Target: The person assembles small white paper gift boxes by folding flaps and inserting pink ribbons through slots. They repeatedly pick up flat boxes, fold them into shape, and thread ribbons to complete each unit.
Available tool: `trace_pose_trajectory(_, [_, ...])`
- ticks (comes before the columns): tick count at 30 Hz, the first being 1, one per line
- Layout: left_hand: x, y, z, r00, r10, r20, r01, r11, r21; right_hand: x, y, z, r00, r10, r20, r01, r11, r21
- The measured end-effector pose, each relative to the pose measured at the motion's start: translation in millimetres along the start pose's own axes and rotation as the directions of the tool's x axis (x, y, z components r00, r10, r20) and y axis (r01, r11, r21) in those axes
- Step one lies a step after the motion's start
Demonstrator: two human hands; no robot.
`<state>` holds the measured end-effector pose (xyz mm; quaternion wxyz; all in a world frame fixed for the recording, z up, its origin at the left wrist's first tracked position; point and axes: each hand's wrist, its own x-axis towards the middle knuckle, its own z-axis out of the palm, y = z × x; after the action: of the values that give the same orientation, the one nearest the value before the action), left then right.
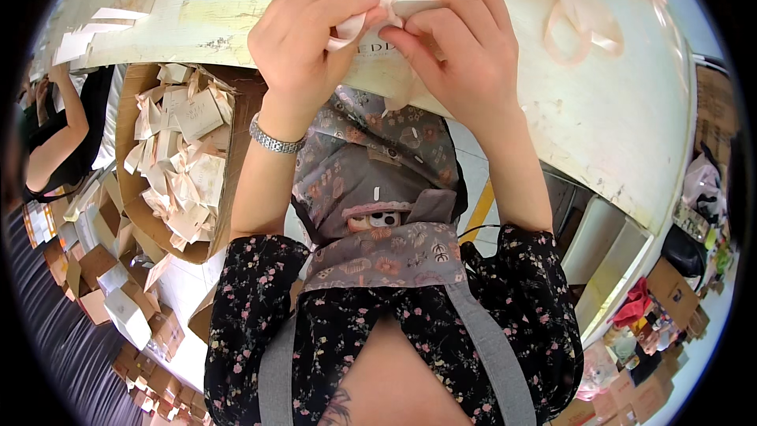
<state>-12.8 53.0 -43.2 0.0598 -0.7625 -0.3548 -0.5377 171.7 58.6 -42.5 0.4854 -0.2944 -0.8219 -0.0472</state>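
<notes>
Over the near edge of the table, my left hand [303,39] and my right hand [469,43] come close together. Both are closed in a pinch on a pale pink ribbon [347,31], which bunches up between the fingertips. A ribbon loop stands out beside my left fingers. Below the fingers is a white printed card or small paper bag [374,59], largely hidden by my hands; I cannot tell which it is. A metal-band watch [276,137] circles my left wrist.
More pink ribbon [579,20] lies loose on the white table [591,118]. Left of me, a cardboard box [130,154] holds several white ribboned packages [189,177]. A co-worker's arm [67,126] reaches to the table's far left. Cartons [102,268] crowd the floor.
</notes>
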Motion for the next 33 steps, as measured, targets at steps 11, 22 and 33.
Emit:
trace_pose_trajectory(11, [-9.3, 9.7, 10.6, 0.818, -0.506, -0.274, 0.453, 0.86, -0.234, 0.1, -1.1, 1.0, 0.999, -0.044, 0.027, 0.042, 0.995, 0.086])
trace_pose_trajectory(22, [8.1, 68.4, -82.2, 0.904, -0.086, 0.419, -0.095, 0.915, 0.393, 6.4, -14.0, -12.2, 0.981, 0.151, 0.12, -0.15, 0.989, -0.014])
trace_pose_trajectory(33, [-5.2, 85.7, -70.6, 0.553, -0.68, 0.482, 0.773, 0.203, -0.601, 24.8, -14.3, 12.6, 0.979, -0.174, -0.102, 0.181, 0.981, 0.063])
